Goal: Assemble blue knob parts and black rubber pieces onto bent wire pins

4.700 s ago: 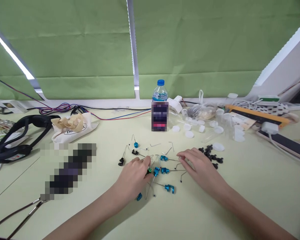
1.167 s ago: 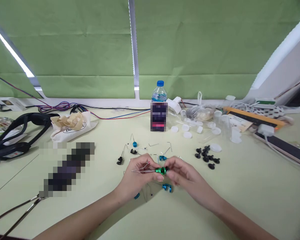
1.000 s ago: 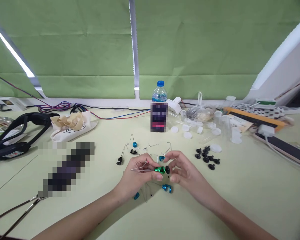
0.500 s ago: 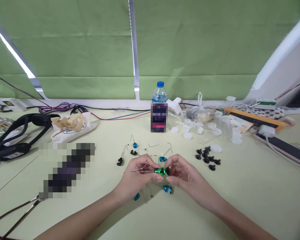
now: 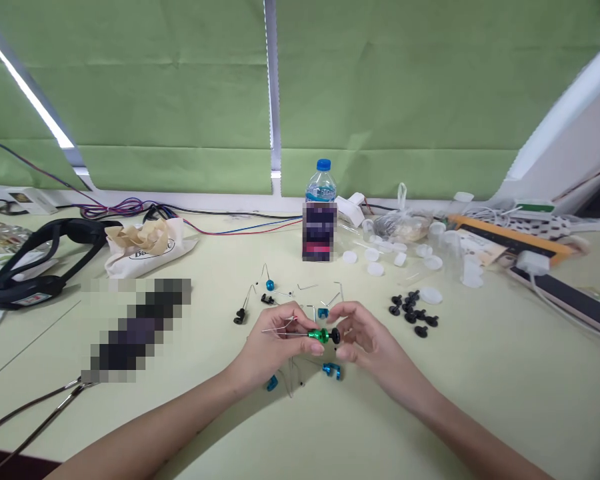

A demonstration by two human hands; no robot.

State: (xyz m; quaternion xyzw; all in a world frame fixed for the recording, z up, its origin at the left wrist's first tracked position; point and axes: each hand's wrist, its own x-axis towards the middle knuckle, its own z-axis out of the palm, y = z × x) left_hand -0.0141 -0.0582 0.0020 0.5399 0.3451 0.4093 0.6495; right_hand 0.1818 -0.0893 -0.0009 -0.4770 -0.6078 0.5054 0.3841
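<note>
My left hand [image 5: 267,343] pinches a small green metal fitting [image 5: 318,335] between thumb and fingers. Thin metal wires [image 5: 283,332] run back from the fitting over the palm, and a black round-headed knob [image 5: 335,335] sits at its right end. Around that knob, my right hand [image 5: 375,343] is open, its thumb and curled fingers apart with no clear grip on it. Below the hands lie a blue metal clip [image 5: 333,371] and a second blue piece [image 5: 272,383], partly by the left wrist. Another blue part [image 5: 323,313] shows between the hands.
Several black knobs [image 5: 410,308] lie at the right. Beyond the hands are small hex keys [image 5: 307,287], black fittings [image 5: 240,316] and a blue ball-shaped part [image 5: 270,285]. A water bottle [image 5: 321,187] stands behind, near white caps [image 5: 375,269]. A cloth pouch [image 5: 153,250] lies left.
The right thumb and fingers have spread a little wider around the black knob. The left hand keeps its hold on the green fitting. The view has shifted slightly.
</note>
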